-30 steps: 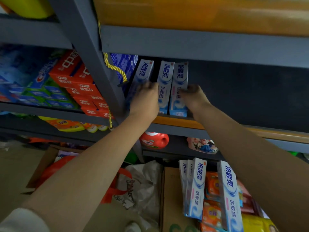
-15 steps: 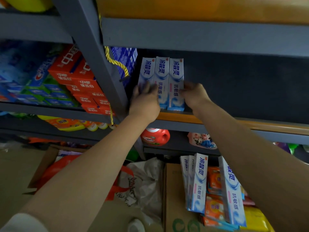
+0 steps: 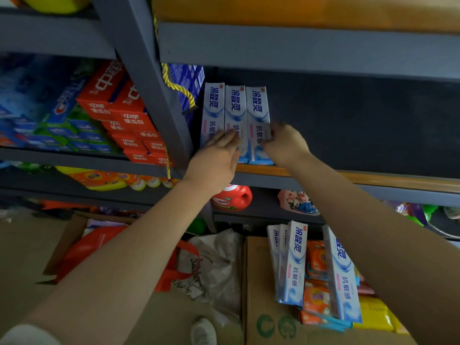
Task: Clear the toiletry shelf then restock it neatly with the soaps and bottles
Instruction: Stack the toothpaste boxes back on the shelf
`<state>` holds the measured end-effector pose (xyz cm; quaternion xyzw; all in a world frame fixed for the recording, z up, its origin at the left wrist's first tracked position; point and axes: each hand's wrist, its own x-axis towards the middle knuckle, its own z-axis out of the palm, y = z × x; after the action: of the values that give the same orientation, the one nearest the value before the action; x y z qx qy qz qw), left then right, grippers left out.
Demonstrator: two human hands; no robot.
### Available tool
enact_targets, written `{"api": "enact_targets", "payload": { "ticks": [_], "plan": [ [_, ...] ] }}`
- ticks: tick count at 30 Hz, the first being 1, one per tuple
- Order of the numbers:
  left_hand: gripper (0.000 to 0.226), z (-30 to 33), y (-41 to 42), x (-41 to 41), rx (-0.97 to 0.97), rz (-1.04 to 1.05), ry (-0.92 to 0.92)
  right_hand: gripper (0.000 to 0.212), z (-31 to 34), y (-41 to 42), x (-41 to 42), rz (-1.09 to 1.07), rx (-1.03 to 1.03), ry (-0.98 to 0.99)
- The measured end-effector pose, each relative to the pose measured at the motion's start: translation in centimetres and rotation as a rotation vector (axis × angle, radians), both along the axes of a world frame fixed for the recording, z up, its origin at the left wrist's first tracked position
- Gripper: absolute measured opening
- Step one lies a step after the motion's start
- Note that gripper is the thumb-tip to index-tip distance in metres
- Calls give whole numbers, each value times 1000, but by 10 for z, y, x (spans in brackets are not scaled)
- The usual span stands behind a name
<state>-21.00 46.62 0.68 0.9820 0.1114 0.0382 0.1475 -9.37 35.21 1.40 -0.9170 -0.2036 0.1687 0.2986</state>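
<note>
On my feed, three blue-and-white toothpaste boxes (image 3: 235, 115) stand upright, touching, at the left end of the wooden shelf (image 3: 373, 178). The left hand (image 3: 216, 160) lies flat, fingers straight against their fronts; the right hand (image 3: 285, 143), at three o'clock of them, pinches the rightmost box's edge. More boxes sit in the carton (image 3: 258, 295) at six o'clock.

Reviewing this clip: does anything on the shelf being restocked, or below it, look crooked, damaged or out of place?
Nothing much stands out. The three white-and-blue boxes stand upright, side by side and flush on the shelf, with the left hand and right hand on them. The spare boxes in the cardboard carton below lean loosely.
</note>
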Motion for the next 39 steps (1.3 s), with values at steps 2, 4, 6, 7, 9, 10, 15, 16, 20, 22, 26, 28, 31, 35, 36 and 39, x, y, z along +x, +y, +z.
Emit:
{"api": "enact_targets", "payload": {
  "ticks": [2,4,6,7,9,10,15,16,20,22,26,28,31,35,36,39],
  "plan": [
    [45,-1,0,-1,26,-19,-20,32,-2,-3,-7,29,-49,-78],
    [45,-2,1,-2,60,-31,-30,33,-2,-6,-10,28,-1,-73],
    [45,-1,1,-3,54,-42,-26,33,1,-13,-12,25,94,-35],
    [45,2,-1,-4,38,-49,-34,31,4,-18,-15,23,148,-50],
    [42,5,-9,-12,14,-62,-102,25,8,-35,-25,5,246,-230],
    [39,6,-16,-19,21,-77,-163,24,9,-47,-31,-3,286,-339],
    [34,-33,-69,-66,-48,-237,-342,16,-24,-124,-59,-46,282,-359],
    [34,-49,-79,-76,-102,-256,-269,14,-39,-138,-64,-69,210,-270],
    [31,-112,-119,-106,-344,-134,210,28,-102,-190,-88,-192,-182,11],
    [35,-138,-137,-112,-416,-34,367,48,-121,-212,-100,-277,-344,75],
    [50,-171,-170,-107,-550,147,533,73,-150,-243,-110,-335,-500,266],
    [57,-187,-184,-102,-609,229,575,71,-160,-252,-112,-301,-495,315],
    [68,-205,-202,-97,-646,362,641,65,-167,-261,-113,-287,-467,299],
    [65,-215,-225,-91,-632,405,642,43,-160,-271,-111,-331,-304,286],
    [64,-218,-229,-90,-623,406,628,39,-156,-274,-111,-339,-251,286],
    [69,-228,-241,-87,-682,422,581,37,-144,-282,-106,-330,-126,271]
  ]
}}
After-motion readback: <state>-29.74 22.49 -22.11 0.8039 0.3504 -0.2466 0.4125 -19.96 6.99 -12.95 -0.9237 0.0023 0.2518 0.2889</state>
